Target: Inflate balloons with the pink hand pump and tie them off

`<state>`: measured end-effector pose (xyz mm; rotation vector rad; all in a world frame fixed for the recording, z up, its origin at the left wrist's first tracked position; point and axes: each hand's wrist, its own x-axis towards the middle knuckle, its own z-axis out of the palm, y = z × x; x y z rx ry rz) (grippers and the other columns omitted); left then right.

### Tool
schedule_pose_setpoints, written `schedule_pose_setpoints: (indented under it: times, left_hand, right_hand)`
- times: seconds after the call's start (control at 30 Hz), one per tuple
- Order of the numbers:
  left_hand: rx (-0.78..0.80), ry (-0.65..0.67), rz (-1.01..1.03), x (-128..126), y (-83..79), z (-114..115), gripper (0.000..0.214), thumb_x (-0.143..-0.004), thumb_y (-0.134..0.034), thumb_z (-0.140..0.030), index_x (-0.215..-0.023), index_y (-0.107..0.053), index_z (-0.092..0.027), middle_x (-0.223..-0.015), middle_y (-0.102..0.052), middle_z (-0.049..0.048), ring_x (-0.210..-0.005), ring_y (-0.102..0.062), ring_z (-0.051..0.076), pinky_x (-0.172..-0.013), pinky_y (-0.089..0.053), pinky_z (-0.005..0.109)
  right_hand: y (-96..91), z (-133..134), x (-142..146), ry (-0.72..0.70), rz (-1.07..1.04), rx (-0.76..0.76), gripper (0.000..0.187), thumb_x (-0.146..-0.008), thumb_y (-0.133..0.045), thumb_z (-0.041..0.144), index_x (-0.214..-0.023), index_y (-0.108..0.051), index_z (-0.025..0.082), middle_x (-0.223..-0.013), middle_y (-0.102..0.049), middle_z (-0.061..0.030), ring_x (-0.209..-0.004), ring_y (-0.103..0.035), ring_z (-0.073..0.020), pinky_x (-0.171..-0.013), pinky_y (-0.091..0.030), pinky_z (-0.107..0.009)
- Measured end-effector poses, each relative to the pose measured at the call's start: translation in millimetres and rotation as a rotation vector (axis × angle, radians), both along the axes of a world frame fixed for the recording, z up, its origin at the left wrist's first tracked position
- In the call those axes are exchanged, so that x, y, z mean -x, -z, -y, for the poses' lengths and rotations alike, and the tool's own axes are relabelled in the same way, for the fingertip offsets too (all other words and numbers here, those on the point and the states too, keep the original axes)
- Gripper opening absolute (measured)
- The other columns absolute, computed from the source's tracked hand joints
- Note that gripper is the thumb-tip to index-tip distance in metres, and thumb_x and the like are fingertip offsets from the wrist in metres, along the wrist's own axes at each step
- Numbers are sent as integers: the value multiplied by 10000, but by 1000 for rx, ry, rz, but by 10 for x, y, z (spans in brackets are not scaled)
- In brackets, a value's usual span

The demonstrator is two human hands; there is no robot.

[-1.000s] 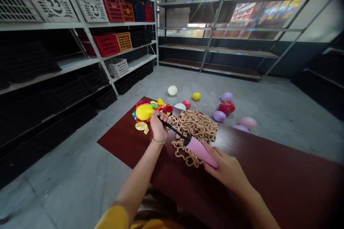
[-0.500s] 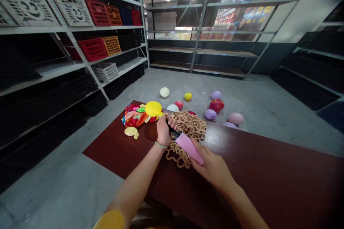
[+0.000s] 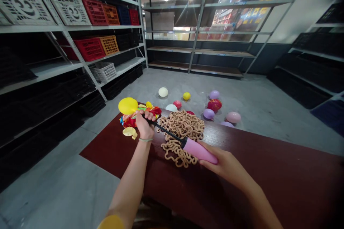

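Two hands [image 3: 144, 126] grip the pump [image 3: 199, 150], well apart.

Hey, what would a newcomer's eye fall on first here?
Probably the bright yellow balloon at one end of the pump, just beyond the left hand; the right hand grips the pump's pink barrel. Next, perhaps, the tangled heap of tan cord on the dark red table, with the pump stretching across it. Then the scattered round balloons on the grey floor beyond the table.
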<state>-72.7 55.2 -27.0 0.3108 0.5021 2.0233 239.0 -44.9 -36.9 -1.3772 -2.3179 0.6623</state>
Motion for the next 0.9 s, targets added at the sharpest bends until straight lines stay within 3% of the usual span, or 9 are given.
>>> schedule_pose_setpoints:
  times: [0.27, 0.37, 0.6, 0.77, 0.9]
  left_hand:
    - [-3, 265, -85, -668, 140, 188, 260, -954, -553, -378, -793, -444, -205, -608, -384, -52, -496, -425, 83, -473, -381, 194]
    - [15, 279, -127, -771, 154, 253, 259, -945, -562, -368, -786, -440, -205, -604, -398, -49, -492, -429, 84, -464, -378, 185]
    - [46, 175, -142, -495, -26, 234, 221, -929, -526, -296, -760, -410, -214, -544, -357, -66, -425, -388, 85, -417, -335, 183]
    - [34, 52, -115, -198, -103, 173, 205, -919, -536, -297, -771, -420, -217, -548, -339, -75, -422, -377, 83, -413, -337, 196]
    - [46, 43, -90, -258, -52, 132, 209, -926, -520, -300, -767, -409, -220, -553, -337, -76, -424, -373, 84, -414, -338, 202]
  right_hand:
    - [163, 98, 448, 176, -12, -72, 623, -912, -582, 458, -1498, -432, 306, -1420, -594, -60, -1212, -636, -327, -982, -546, -486]
    - [207, 111, 516, 182, -59, -41, 623, -911, -586, 460, -1495, -436, 303, -1431, -584, -65, -1215, -634, -324, -997, -535, -493]
    - [25, 25, 230, -40, -180, 167, 690, -872, -663, 481, -1502, -435, 316, -1471, -547, -37, -1311, -552, -321, -1118, -419, -484]
    - [-102, -30, -118, -59, -240, 400, 679, -834, -703, 523, -1450, -518, 301, -1453, -569, -19, -1303, -551, -333, -1124, -413, -465]
    - [-145, -39, -209, -39, -254, 403, 629, -844, -691, 520, -1413, -564, 285, -1435, -587, -20, -1290, -560, -332, -1117, -421, -448]
